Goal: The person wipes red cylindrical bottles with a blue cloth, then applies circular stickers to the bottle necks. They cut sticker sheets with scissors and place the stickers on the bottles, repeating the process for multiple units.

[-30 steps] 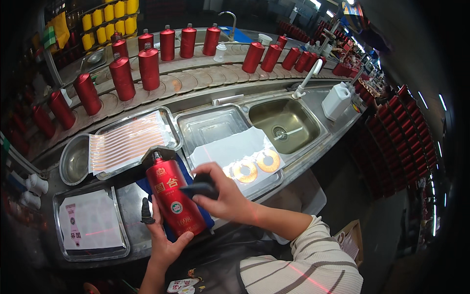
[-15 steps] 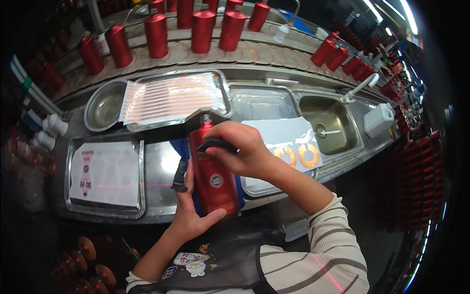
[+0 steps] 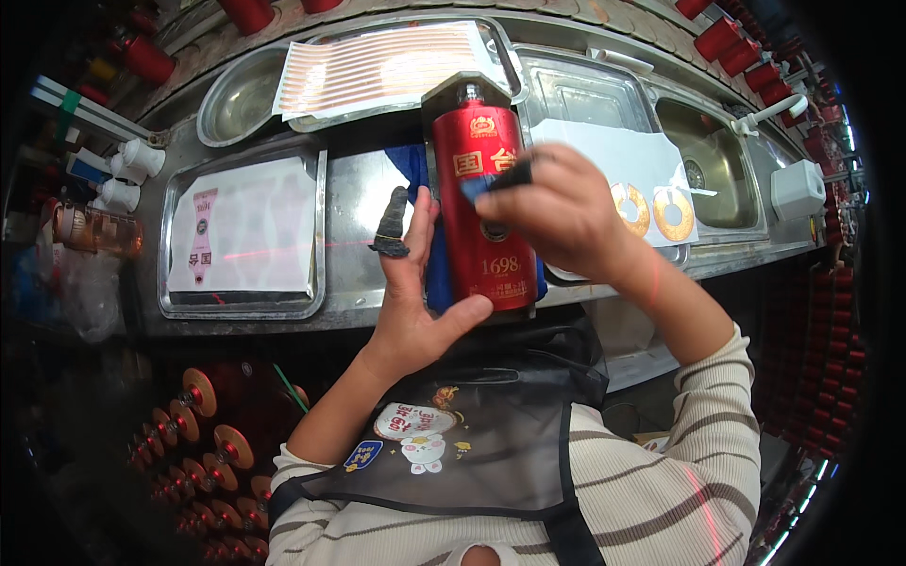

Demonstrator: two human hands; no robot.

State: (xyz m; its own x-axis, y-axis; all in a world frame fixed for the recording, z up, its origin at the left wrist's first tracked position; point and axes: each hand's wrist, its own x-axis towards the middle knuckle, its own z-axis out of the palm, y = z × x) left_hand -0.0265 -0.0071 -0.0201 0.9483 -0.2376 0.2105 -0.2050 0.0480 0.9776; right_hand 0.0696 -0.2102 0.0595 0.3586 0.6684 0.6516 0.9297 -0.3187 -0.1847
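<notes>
A glossy red bottle (image 3: 468,236) with gold lettering and a metal neck lies on its back in a dark holder with blue cloth (image 3: 437,283) around it. My left hand (image 3: 406,316) is at its lower left, thumb resting on the bottle and fingers stretched upward alongside. A black finger cover (image 3: 392,224) is on one of those fingers. Over the bottle's middle, my right hand (image 3: 571,212) is closed on a small blue piece (image 3: 477,188) pressed to the red surface. Black covering shows at its fingers too. Motion blurs this hand and hides part of the label.
On the left, a metal tray (image 3: 319,236) holds a pink-printed sheet. Behind are a round metal bowl (image 3: 219,118) and a tray of striped strips (image 3: 377,71). A white sheet (image 3: 590,151) bears gold rings (image 3: 673,215) beside the sink (image 3: 722,203). A white jug (image 3: 797,191) stands right.
The view has tilted downward, so the bench sits higher in the picture. My right hand has moved from the bottle's upper part to its middle, uncovering gold lettering. My left hand stays beside it.
</notes>
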